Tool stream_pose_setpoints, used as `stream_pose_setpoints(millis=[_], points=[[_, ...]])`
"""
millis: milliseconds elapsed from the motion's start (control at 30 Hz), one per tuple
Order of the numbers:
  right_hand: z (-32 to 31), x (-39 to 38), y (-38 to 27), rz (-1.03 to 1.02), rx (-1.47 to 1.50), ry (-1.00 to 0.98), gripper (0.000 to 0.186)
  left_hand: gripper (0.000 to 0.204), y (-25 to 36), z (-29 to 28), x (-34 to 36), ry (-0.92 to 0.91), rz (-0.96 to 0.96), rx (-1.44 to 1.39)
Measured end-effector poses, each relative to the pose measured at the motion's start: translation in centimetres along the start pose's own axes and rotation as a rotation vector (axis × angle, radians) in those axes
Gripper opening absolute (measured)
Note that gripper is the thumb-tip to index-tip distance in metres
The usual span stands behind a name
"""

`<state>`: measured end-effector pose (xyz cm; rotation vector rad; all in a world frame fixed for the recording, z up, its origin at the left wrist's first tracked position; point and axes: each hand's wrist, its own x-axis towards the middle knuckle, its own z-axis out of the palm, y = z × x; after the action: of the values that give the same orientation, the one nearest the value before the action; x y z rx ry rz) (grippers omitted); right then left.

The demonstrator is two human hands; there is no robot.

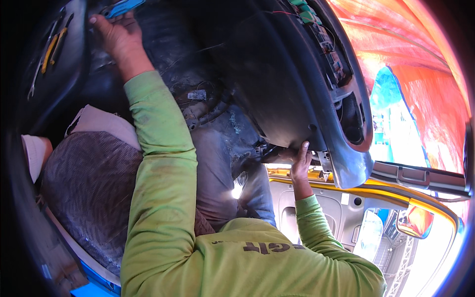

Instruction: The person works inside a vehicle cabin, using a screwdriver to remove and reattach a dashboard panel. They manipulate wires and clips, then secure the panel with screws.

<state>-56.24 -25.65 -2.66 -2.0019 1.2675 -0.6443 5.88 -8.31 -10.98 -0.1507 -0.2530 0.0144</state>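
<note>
My left hand [120,39] is raised at the upper left with its fingers closed around a flat bright-blue object [124,7]. The top rim cuts this object off, and I cannot make out its kind. At the lower edge of the black dashboard panel [277,94], my right hand [300,166] grips with the thumb up against its face. The fingers of that hand go underneath and are partly hidden. Above the panel, a long opening in the dashboard shows green connectors [309,18] and a row of small electrical parts [331,54].
Pliers with yellow handles [49,49] and other slim tools lie on a dark surface at far left. A dark patterned seat [89,183] stands by my left arm. An open yellow-edged door [321,203] with a mirror [415,221] is at right. Orange sheeting [420,59] hangs outside.
</note>
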Motion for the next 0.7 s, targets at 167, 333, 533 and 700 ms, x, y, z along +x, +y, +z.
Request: stream_pose_setpoints(millis=[167, 333, 533, 700], points=[[0.1, -0.1, -0.3, -0.020, -0.049, -0.007, 0.098, 0.051, -0.9, 5.2, -2.7, 0.513, 0.305, 0.621], [0.3, 0.0, 0.0, -0.008, -0.041, 0.032, 0.093, 0.031, 0.8, 9.4, -4.7, 0.310, 0.316, 1.404], [0.2, 0.0, 0.1, -0.020, -0.011, 0.009, 0.088, 0.048, 1.2, 7.6, -5.2, 0.032, 0.220, 0.774], [0.3, 0.0, -0.1, -0.015, -0.015, 0.034, 0.088, 0.040, 0.4, 6.0, -4.4, 0.507, 0.212, 0.890]])
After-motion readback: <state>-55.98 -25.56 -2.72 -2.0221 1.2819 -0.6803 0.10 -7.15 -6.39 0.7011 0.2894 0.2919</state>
